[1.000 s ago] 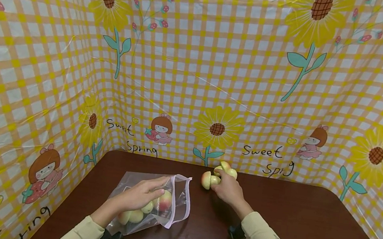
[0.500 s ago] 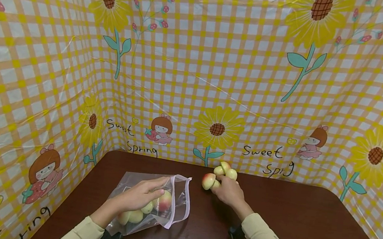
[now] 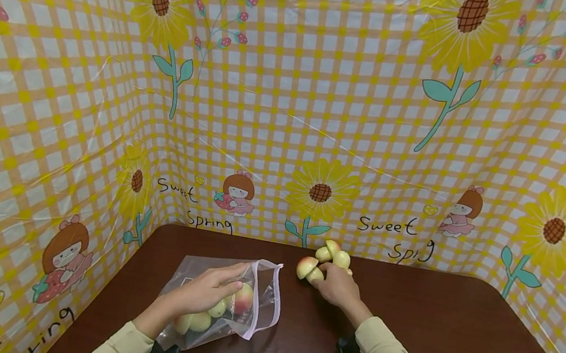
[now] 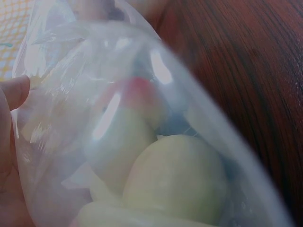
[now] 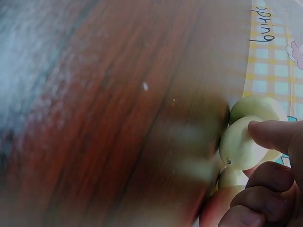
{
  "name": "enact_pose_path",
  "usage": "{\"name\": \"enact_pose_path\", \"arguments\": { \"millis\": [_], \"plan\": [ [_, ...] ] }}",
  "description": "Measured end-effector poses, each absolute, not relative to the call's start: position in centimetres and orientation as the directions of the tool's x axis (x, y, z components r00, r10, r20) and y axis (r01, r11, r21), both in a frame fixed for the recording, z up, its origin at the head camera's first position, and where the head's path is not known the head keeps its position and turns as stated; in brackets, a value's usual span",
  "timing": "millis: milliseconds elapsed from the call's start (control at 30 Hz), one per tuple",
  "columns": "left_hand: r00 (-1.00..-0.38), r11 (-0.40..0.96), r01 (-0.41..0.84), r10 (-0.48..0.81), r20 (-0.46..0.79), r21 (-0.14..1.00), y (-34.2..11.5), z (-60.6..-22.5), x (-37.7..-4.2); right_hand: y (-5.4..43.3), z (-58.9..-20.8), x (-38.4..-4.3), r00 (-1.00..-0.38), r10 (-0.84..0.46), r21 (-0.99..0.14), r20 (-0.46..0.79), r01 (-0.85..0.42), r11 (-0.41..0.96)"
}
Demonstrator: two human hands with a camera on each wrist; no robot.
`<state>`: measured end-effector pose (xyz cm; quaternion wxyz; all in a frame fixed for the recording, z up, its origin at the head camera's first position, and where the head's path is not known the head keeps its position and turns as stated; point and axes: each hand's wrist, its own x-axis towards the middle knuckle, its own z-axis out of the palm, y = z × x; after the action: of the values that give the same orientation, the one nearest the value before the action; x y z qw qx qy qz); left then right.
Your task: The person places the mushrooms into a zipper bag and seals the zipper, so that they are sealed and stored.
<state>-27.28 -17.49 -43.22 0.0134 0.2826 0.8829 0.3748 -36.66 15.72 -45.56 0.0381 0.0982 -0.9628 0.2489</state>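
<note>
In the head view my left hand [image 3: 211, 288] lies with extended fingers on a clear plastic bag [image 3: 190, 267], which has a pale pink zip edge and an open mouth facing right. Several toy-like mushrooms [image 3: 243, 299] with yellow-red caps are inside it; the left wrist view shows them blurred through the plastic. Further back, my right hand [image 3: 339, 286] grips a mushroom [image 3: 307, 267] by its pale stem [image 5: 241, 144]. In the right wrist view the thumb [image 5: 272, 135] presses that stem, with the other fingers curled. More mushrooms [image 3: 328, 251] sit just behind this hand, partly hidden by it.
A dark brown wooden table [image 3: 432, 330] carries everything. Checked sunflower cloth [image 3: 289, 114] walls off its back and both sides, and the back mushrooms stand close against it. A black wrist camera [image 3: 348, 345] hangs beneath the right forearm.
The mushroom at my right fingertips has turned, its cap tipping over to the upper left and its stem to the lower right. My left hand and the bag stay put.
</note>
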Motion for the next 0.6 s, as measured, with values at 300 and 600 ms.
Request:
{"name": "enact_pose_path", "arguments": {
  "millis": [300,600],
  "plan": [
    [-0.842,0.563,0.49,0.505,0.192,0.666,-17.57,-43.26,-27.31,15.55,-45.6,-36.71,-0.979,-0.163,-0.485,0.123,-0.203,0.851],
    [-0.837,0.554,0.489,0.515,0.184,0.674,-17.56,-43.07,-27.15,15.51,-45.46,-36.36,-0.981,-0.159,-0.487,0.115,-0.195,0.851]
  ]
}}
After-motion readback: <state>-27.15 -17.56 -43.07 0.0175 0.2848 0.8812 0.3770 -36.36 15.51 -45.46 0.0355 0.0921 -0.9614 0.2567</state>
